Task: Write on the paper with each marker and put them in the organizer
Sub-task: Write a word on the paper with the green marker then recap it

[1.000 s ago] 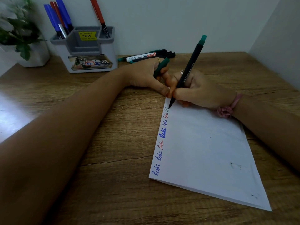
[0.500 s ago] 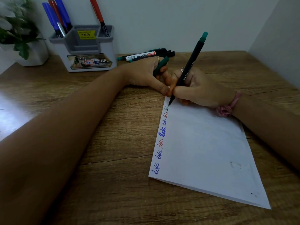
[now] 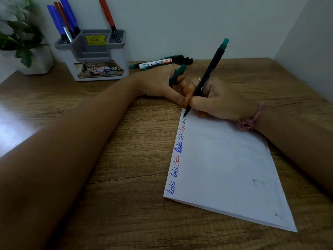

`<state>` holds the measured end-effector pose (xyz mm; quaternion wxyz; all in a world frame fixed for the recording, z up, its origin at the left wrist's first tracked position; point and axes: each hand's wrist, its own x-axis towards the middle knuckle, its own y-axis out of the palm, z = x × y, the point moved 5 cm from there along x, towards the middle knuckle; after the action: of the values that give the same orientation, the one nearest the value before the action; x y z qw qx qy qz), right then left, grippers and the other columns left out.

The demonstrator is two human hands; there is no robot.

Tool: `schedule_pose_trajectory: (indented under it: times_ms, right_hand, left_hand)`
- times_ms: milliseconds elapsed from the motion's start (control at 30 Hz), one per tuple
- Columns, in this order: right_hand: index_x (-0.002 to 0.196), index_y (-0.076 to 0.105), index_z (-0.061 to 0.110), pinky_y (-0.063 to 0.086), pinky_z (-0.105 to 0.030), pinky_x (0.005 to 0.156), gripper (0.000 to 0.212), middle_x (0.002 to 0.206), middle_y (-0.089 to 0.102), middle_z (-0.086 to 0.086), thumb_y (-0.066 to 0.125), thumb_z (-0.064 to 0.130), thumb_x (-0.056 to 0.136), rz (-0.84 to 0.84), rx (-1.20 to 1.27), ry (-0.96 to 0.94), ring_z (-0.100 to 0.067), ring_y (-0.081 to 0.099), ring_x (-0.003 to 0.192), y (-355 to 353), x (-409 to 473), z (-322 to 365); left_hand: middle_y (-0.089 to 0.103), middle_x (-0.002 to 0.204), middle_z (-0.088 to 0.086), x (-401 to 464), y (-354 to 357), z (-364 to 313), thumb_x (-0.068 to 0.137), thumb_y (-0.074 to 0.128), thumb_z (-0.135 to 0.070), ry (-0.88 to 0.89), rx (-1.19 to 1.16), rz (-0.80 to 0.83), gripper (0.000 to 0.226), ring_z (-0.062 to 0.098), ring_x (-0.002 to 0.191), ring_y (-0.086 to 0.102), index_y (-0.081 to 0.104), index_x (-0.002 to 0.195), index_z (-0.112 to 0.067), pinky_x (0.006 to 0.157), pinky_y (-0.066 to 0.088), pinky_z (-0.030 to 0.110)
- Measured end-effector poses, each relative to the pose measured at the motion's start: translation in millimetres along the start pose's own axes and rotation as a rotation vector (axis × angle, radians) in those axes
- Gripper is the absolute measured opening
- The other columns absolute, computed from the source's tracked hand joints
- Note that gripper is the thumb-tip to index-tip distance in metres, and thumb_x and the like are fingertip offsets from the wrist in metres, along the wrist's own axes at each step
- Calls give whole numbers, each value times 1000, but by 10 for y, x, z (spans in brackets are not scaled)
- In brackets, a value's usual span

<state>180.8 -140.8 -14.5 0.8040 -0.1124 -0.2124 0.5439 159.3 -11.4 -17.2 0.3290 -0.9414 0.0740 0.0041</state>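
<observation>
Right hand (image 3: 218,101) grips a black marker (image 3: 207,76) with a teal end in a writing hold, thumb and fingers pinched low on the barrel. Marker leans up and to the right; its tip touches the paper (image 3: 225,168) at the far left corner, at the head of a column of small handwritten words in blue and red running along the paper's left edge. Heel of this hand rests on the far edge of the sheet; a pink band (image 3: 249,121) sits at the wrist.

Left hand (image 3: 162,83) lies on the wooden table (image 3: 117,159) just beyond the paper's corner, forearm stretched flat across the tabletop. Its fingers are curled round a teal cap (image 3: 177,74), and the thumb tip sits against the right hand's thumb beside the marker tip. Whether the left thumb also touches the paper cannot be told.

Behind the left hand, a group of loose markers (image 3: 162,62) lies on the table near the wall. Grey organizer (image 3: 95,56) stands well to the left of them, holding blue and red markers (image 3: 63,20) in its left compartment and one red marker (image 3: 109,18) in its right. Potted plant (image 3: 19,38) stands at the far left.
</observation>
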Motion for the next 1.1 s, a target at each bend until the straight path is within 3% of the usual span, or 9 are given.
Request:
schedule_pose_trajectory:
  times_ms: [100,167,267,400,567,700,933,1000,1100]
  right_hand:
    - [72,57,5,38,-19,38,6,64,57,-22,57,10,76,-94,92,31,-10,46,42,-54,2,14]
    - [68,58,16,36,-21,40,14,70,54,-32,53,7,77,-174,161,29,-13,44,45,-135,21,57]
    - [69,55,19,35,-20,42,22,59,48,-13,51,4,84,-314,187,29,-11,42,48,-300,37,118]
    - [74,55,15,37,-20,45,15,53,51,4,48,8,84,-436,231,33,-10,46,48,-445,18,74]
    - [80,64,18,41,-23,53,19,72,63,-2,45,18,79,-474,287,74,-9,54,57,-555,5,33]
    - [76,58,18,42,-25,54,6,67,67,-3,53,17,77,-512,218,49,-11,55,55,-569,-28,49]
    - [77,56,16,40,-24,54,11,73,70,-6,56,14,88,-471,106,74,-10,55,58,-547,-37,50]
    - [78,57,17,40,-24,55,11,77,69,-7,58,15,90,-435,58,69,-10,55,59,-530,-48,54]
    - [79,61,16,43,-18,53,10,67,68,6,64,19,88,-388,-33,18,-4,55,57,-519,-39,77]
  left_hand:
    - [58,72,-17,-18,7,-33,54,84,-31,16,5,-15,52,2,70,53,43,83,-16,66,48,23]
    - [63,84,-3,-33,15,-52,55,83,-30,20,16,-28,57,13,81,59,48,92,-4,78,51,32]
    - [67,96,9,-41,5,-48,61,81,-27,3,5,-26,57,19,88,64,48,97,3,79,54,30]
    - [56,74,-7,-16,-13,-33,73,74,-32,-24,-10,-62,36,-2,65,51,41,77,-19,65,45,14]
    - [38,63,-9,-5,-48,-43,88,56,-43,15,101,-261,31,-3,51,36,43,76,-18,48,31,8]
    - [44,69,-6,12,-65,-23,92,50,-45,48,195,-315,29,-4,54,39,49,84,-17,50,33,10]
    - [56,84,-6,2,-38,-82,93,49,-42,90,271,-293,8,-4,71,50,51,92,-34,59,39,12]
    - [59,88,-8,9,-25,-91,93,48,-43,109,289,-277,14,-6,76,53,54,98,-31,63,42,10]
    - [65,97,5,36,-23,-59,91,46,-52,96,347,-270,44,12,85,60,59,111,-15,74,50,29]
